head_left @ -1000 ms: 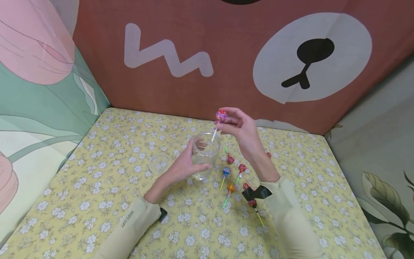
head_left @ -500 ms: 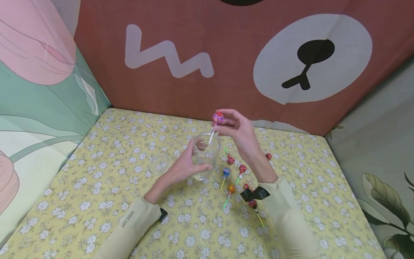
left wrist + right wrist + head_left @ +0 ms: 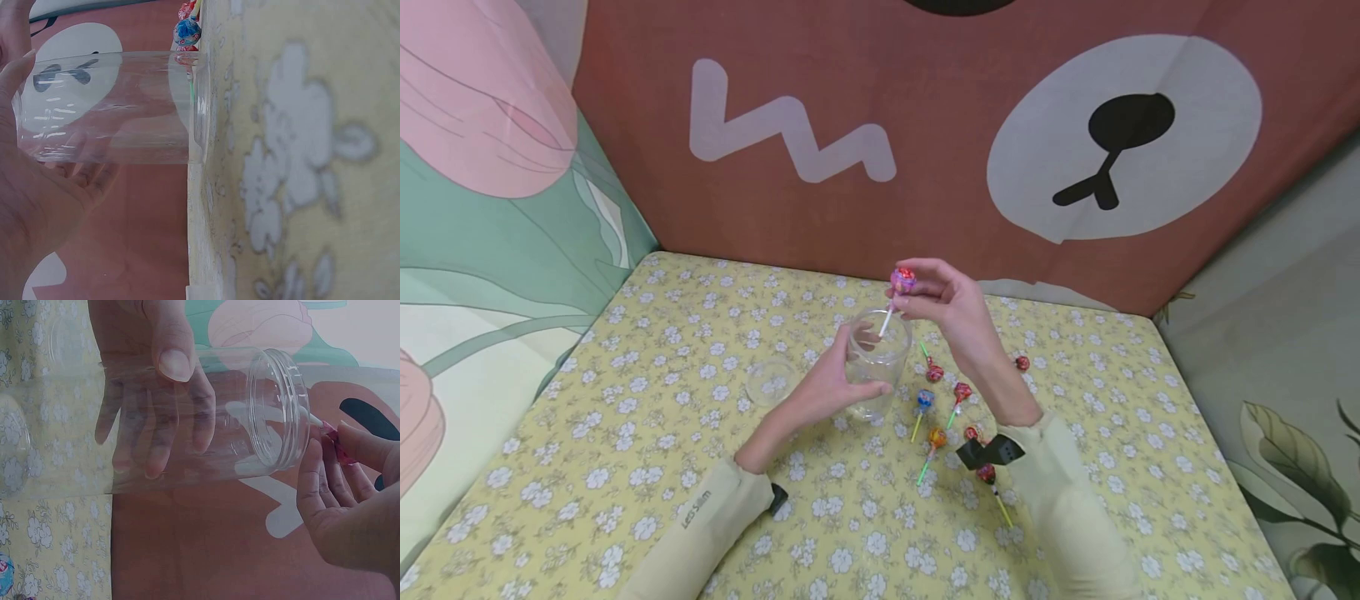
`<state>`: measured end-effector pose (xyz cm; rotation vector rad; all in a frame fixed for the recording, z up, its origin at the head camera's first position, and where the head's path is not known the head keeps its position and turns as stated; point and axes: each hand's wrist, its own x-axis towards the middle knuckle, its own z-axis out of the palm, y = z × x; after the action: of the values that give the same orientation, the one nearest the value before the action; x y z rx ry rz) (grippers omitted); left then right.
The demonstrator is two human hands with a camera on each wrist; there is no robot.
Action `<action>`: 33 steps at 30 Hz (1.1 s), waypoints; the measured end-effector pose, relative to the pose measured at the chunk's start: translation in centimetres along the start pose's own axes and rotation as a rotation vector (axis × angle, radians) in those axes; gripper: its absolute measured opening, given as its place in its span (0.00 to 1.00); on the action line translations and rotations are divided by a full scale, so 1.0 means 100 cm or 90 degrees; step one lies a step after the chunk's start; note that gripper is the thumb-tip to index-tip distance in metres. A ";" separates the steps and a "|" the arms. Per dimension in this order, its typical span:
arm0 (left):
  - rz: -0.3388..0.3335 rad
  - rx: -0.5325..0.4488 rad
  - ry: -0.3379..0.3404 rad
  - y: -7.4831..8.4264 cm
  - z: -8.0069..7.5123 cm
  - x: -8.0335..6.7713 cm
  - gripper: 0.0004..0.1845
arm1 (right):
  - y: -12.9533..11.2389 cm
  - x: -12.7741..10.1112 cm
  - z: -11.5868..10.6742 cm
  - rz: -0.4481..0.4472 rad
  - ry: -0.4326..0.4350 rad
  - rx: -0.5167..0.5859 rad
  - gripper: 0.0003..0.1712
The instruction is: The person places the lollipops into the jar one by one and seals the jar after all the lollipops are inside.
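My left hand (image 3: 829,379) grips a clear, wide-mouthed jar (image 3: 878,367) that stands upright on the cloth, thumb on the near side and fingers round the far side. Over its mouth, my right hand (image 3: 951,308) pinches a lollipop (image 3: 902,280) in a pink and red wrapper near the head. The white stick points down, its lower end inside the jar's rim. In the right wrist view the threaded rim (image 3: 284,409) shows right beside the fingertips. From the left wrist view, the jar wall (image 3: 112,106) appears see-through, with fingers visible behind it.
A round clear lid (image 3: 772,381) lies left of the jar. Several lollipops are scattered to the right, among them a blue one (image 3: 925,400), an orange one (image 3: 937,437) and a red one (image 3: 962,391). A printed backdrop (image 3: 790,217) rises behind the flowered table (image 3: 647,433).
My right hand has moved slightly left and down, bringing the lollipop lower, with its stick further into the jar's mouth. The left hand and jar stay in place.
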<state>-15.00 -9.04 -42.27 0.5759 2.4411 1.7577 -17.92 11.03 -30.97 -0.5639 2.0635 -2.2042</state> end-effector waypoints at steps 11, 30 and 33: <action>0.003 -0.006 -0.006 0.000 0.000 0.000 0.52 | 0.000 -0.001 -0.001 0.008 -0.004 -0.006 0.21; -0.024 -0.002 -0.003 0.002 0.000 -0.002 0.53 | 0.001 -0.002 -0.001 0.021 -0.035 -0.020 0.20; -0.028 -0.003 -0.004 0.003 -0.001 -0.002 0.54 | 0.001 -0.003 -0.001 0.021 -0.033 -0.024 0.21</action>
<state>-14.73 -9.12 -42.05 0.5218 2.4252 1.7411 -17.71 11.17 -31.08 -0.5796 2.0763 -2.1138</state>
